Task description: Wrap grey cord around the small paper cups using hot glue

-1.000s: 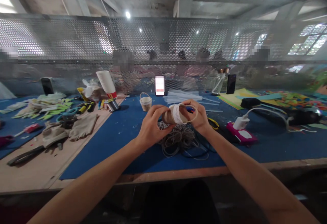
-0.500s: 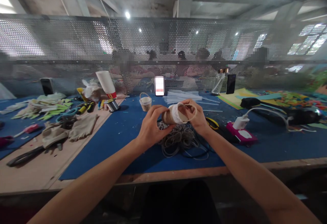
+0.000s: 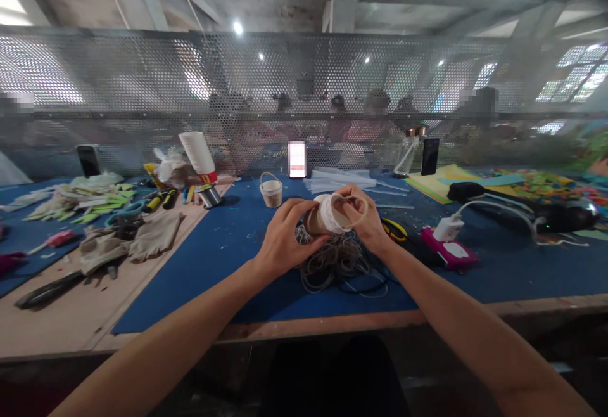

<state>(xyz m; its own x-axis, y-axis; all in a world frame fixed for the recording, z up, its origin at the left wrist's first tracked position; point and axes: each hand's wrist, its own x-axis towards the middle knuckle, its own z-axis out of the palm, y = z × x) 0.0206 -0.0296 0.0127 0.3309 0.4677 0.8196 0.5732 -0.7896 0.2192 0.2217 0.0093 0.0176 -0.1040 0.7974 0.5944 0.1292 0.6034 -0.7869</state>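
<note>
Between my hands a small twine-wrapped basket [image 3: 329, 214] lies tilted on its side, its mouth facing right. White lace circles its rim and a loop handle of twine sticks out to the right. My left hand [image 3: 287, 233] wraps the base end with thumb and fingers. At the rim, my right hand [image 3: 365, 219] pinches the basket's edge by the handle; some of its fingers are hidden inside the mouth. Under the basket lies a tangled heap of grey-brown cord [image 3: 335, 258]. A similar small basket [image 3: 271, 192] stands upright behind my left hand.
Behind are a lit phone [image 3: 297, 160], clear plastic strips [image 3: 339, 180] and a glass bottle [image 3: 405, 156]. Stacked paper cups [image 3: 196, 156], gloves [image 3: 154, 237] and scissors [image 3: 124, 212] are at left. Yellow-handled pliers [image 3: 395, 230] and a pink box with a charger [image 3: 451, 250] lie right.
The basket has turned slightly in my hands and shifted a little to the right. Both hands keep their hold, and the things on the table stay where they were.
</note>
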